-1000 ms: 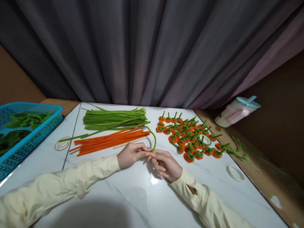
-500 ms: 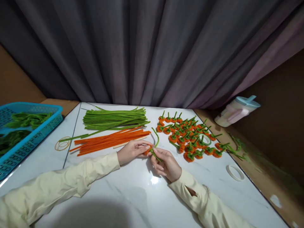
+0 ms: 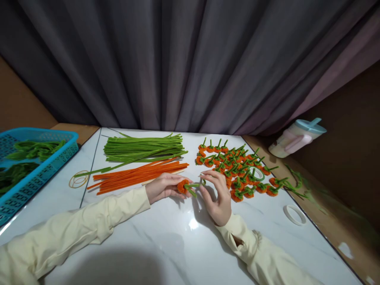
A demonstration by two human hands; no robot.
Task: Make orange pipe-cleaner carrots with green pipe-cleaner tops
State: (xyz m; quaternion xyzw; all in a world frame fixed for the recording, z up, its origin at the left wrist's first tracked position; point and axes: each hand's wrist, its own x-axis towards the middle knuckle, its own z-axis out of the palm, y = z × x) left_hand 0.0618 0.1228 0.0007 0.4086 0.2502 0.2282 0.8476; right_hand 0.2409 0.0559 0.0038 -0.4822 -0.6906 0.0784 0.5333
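My left hand point(image 3: 163, 187) pinches a small orange pipe-cleaner pumpkin point(image 3: 182, 186), its puffy round part turned toward me. From it a green pipe-cleaner stem point(image 3: 192, 185) points right, with a shorter green end slanting below. My right hand point(image 3: 218, 196) is raised at the stem's far end, thumb and fingers apart around it; whether a fingertip touches the stem I cannot tell. Just beyond lie many finished-looking orange pumpkins point(image 3: 236, 195) with green stems. Behind my left hand are a bundle of orange pipe cleaners point(image 3: 127, 177) and a bundle of green pipe cleaners point(image 3: 142, 148).
At the left edge stands a blue basket point(image 3: 63, 152) holding green pieces. Rubber bands point(image 3: 78, 180) lie near it. A green-edged tape roll point(image 3: 257, 174) rests among the pumpkins, and a white ring point(image 3: 294, 215) sits to the right. A lidded cup point(image 3: 292, 140) stands beyond the table's right edge.
The pumpkin has turned so its orange round side shows. My right hand has spread its fingers and shifted slightly right and up; the upward-curving green length now points right.
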